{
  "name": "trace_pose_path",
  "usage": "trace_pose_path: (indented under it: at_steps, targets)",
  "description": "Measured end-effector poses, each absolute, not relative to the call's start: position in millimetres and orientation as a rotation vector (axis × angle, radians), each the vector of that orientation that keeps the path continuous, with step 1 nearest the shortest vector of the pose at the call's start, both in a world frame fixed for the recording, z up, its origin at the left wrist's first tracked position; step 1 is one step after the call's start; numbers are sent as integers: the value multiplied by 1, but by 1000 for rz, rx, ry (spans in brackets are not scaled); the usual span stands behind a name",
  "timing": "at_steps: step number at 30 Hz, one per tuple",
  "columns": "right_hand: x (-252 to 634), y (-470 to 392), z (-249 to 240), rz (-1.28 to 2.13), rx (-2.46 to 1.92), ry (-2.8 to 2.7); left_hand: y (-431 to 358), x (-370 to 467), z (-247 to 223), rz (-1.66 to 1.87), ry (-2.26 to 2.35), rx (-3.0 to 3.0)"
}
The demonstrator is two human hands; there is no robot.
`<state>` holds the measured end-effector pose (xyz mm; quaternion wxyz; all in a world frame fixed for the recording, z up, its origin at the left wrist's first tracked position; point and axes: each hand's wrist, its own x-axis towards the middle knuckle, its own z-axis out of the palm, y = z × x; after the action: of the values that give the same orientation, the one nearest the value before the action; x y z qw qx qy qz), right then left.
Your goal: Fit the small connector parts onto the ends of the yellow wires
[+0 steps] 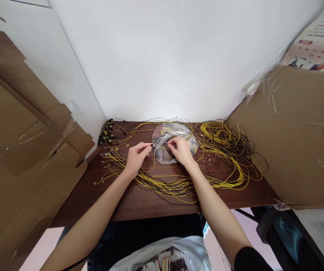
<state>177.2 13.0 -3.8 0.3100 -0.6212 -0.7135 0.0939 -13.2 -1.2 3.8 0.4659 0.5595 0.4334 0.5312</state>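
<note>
My left hand (138, 157) pinches a small black piece between thumb and fingertips, left of a clear plastic bag (166, 156). My right hand (181, 149) is over the bag, its fingers closed together; what they hold is too small to make out. Thin wires run near both hands. A long bundle of yellow and black wires (176, 187) curves across the brown table below the hands, its metal-tipped ends fanned out at the left. Coiled yellow wires (220, 132) lie at the right.
Black and yellow connectors (107, 132) are heaped at the table's (94, 203) back left. Cardboard walls stand at left (18, 150) and right (300, 139), a white wall (162, 64) behind. A printed plastic bag (170, 252) lies below the front edge.
</note>
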Motion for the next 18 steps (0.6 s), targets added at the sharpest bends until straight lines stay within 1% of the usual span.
trace_pose_path:
  at_steps: [3,7,10,13,18]
  targets:
    - [176,14,0,413,-1375,-1689,-2,-13,4,1305,1066,1309]
    - [162,10,4,936,-1007,-1383,-2,-12,2,1264,1032,1272]
    - [147,6,2,1273,-828,-1207,-2,-12,0,1227,985,1263]
    - [135,3,-3,1388,-771,-1107,-1,-12,-2,1215,974,1255]
    - [131,2,-5,1378,-773,-1028,-1,-12,-2,1205,994,1268]
